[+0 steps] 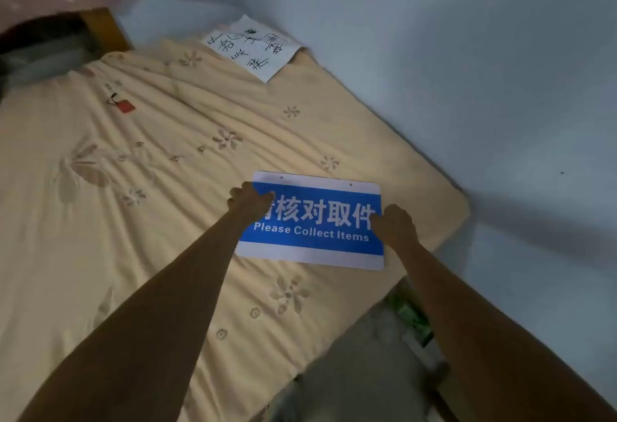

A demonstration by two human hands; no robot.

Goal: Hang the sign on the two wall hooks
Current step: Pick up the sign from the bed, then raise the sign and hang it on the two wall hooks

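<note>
A blue and white sign (314, 224) reading "Please Collect Items" lies over the near right corner of a bed. Two small holes sit in its white top strip. My left hand (248, 199) grips the sign's left edge, fingers curled over it. At the right edge, my right hand (394, 224) holds the sign with the thumb on its face. No wall hooks are in view.
The bed's cream flowered cover (150, 171) fills the left and middle. A white sheet with handwritten characters (253, 46) lies at the far corner by the pale blue wall (467, 71). Grey floor and a green packet (412, 316) lie below the bed's corner.
</note>
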